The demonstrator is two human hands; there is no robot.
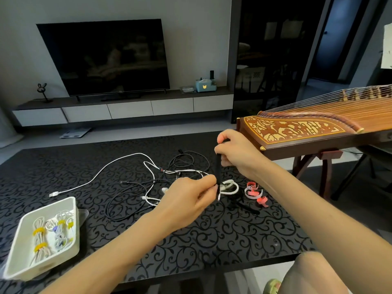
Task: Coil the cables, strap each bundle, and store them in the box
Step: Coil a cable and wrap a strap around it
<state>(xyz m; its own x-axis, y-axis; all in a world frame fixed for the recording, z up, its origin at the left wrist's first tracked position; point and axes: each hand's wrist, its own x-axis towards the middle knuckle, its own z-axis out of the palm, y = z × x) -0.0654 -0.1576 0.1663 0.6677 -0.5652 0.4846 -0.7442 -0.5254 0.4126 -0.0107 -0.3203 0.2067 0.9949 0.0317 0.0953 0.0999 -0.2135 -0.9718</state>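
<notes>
Black strap [217, 166] held taut and upright above table [212, 240]. Right hand [237, 153] pinches top end, left hand [188, 200] pinches bottom end. Strap judged light, limp, grippy; best held by ends. Loose cables [152, 177] tangled on table beyond left hand; judged light, springy. Box [51, 205] at left holds strapped bundles. Strap's fastening face unclear; which cable ends belong together hidden in tangle.

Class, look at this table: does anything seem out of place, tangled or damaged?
Black and white cables lie tangled mid-table, uncoiled, while the box holds strapped bundles. Spare straps lie scattered right of them. Nothing looks damaged.
</notes>
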